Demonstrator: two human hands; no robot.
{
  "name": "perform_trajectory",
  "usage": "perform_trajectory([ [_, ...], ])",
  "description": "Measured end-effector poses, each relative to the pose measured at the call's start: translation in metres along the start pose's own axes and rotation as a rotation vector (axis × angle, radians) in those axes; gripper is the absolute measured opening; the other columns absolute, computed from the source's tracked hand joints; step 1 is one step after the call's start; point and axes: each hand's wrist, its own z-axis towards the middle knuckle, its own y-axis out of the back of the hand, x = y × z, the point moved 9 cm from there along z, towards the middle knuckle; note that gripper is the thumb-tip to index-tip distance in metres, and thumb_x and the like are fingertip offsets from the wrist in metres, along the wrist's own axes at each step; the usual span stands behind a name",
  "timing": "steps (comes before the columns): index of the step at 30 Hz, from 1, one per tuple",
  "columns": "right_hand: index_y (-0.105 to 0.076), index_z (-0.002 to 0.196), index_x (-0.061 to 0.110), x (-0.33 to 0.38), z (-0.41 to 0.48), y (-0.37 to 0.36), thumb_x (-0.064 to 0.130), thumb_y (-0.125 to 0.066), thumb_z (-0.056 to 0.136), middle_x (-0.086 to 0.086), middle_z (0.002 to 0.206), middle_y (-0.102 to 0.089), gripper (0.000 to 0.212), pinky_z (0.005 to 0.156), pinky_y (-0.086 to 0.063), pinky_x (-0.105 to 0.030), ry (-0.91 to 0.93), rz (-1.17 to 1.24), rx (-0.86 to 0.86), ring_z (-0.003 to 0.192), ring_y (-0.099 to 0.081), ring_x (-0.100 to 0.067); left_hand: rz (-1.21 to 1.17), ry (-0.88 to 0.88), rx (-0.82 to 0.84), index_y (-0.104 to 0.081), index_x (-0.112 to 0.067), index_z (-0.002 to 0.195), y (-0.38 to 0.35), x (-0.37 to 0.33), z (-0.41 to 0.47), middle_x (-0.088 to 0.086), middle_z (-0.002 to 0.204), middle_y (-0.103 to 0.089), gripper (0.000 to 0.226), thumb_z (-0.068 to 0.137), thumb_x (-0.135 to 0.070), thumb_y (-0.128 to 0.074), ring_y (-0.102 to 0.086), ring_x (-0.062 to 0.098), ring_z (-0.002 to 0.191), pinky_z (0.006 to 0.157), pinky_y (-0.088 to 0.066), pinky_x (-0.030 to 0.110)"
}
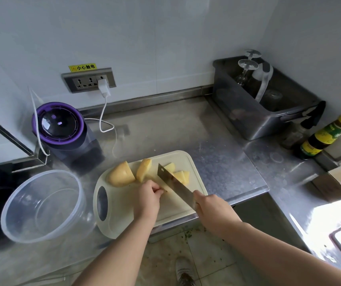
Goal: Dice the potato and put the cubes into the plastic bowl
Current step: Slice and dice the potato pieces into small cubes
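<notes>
Cleaver (173, 184) slanting across cutting board (124, 213), right grip (213, 209) wrapping handle; left grip (147, 198) curling onto potato piece (164, 190) touching blade's left face. Potato chunks (122, 175) lying beyond; plastic bowl (6, 213) sitting left on desk (217, 145).

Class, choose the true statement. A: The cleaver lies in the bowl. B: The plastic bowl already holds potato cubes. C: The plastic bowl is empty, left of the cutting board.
C: the plastic bowl holds nothing and stands left of the cutting board, where the potato pieces lie.
</notes>
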Motion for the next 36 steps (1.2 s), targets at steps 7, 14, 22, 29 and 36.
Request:
perform_trajectory([
  [7, -0.042, 0.116, 0.019, 0.004, -0.003, 0.004, 0.008, -0.038, 0.098, -0.004, 0.078, -0.057, 0.021, 0.064, -0.052, -0.037, 0.042, -0.054, -0.017, 0.067, -0.058, -0.024, 0.003, -0.001, -0.021, -0.063, -0.010, 0.092, 0.003, 0.004, -0.001, 0.000, 0.090, -0.065, 0.005, 0.088, -0.012, -0.067, -0.061, 0.017, 0.087, 0.074, -0.041, 0.025],
  [14, -0.042, 0.125, 0.020, 0.008, -0.003, 0.013, 0.003, -0.040, 0.095, -0.003, 0.083, -0.058, 0.035, 0.057, -0.045, -0.034, 0.126, -0.182, -0.103, 0.062, -0.052, -0.025, -0.158, -0.248, -0.404, -0.062, -0.010, 0.097, 0.074, -0.035, -0.016, 0.000, 0.094, -0.061, 0.018, 0.089, 0.005, -0.055, -0.056, 0.015, 0.084, 0.068, -0.038, 0.002],
  [22, -0.038, 0.139, 0.018, 0.017, 0.004, 0.050, -0.003, -0.042, 0.094, -0.006, 0.118, -0.046, 0.049, 0.056, -0.041, -0.034, 0.273, -0.424, -0.229, 0.069, -0.052, -0.027, 0.339, -0.460, 0.426, -0.073, -0.031, 0.086, 0.044, -0.100, 0.003, -0.016, 0.093, -0.064, 0.025, 0.089, -0.013, -0.057, -0.058, -0.001, 0.083, 0.078, -0.044, 0.015],
  [29, -0.064, 0.100, 0.016, 0.010, 0.018, 0.059, -0.005, -0.080, 0.058, -0.005, 0.083, -0.051, 0.049, 0.037, -0.021, -0.027, 0.388, -0.493, -0.378, 0.041, -0.019, -0.017, 0.559, -0.464, 0.500, -0.073, -0.025, 0.107, 0.011, -0.089, 0.017, -0.013, 0.105, -0.063, 0.024, 0.094, -0.020, -0.054, -0.057, 0.008, 0.101, 0.093, -0.045, 0.025],
  [36, -0.068, 0.081, 0.016, 0.008, 0.017, 0.062, -0.002, -0.089, 0.036, -0.004, 0.069, -0.048, 0.054, 0.027, -0.021, -0.022, 0.440, -0.486, -0.373, 0.041, -0.003, -0.014, 0.545, -0.487, 0.457, -0.067, -0.020, 0.120, -0.009, -0.084, 0.031, -0.002, 0.122, -0.061, 0.034, 0.096, -0.009, -0.046, -0.054, 0.014, 0.114, 0.093, -0.036, 0.016],
])
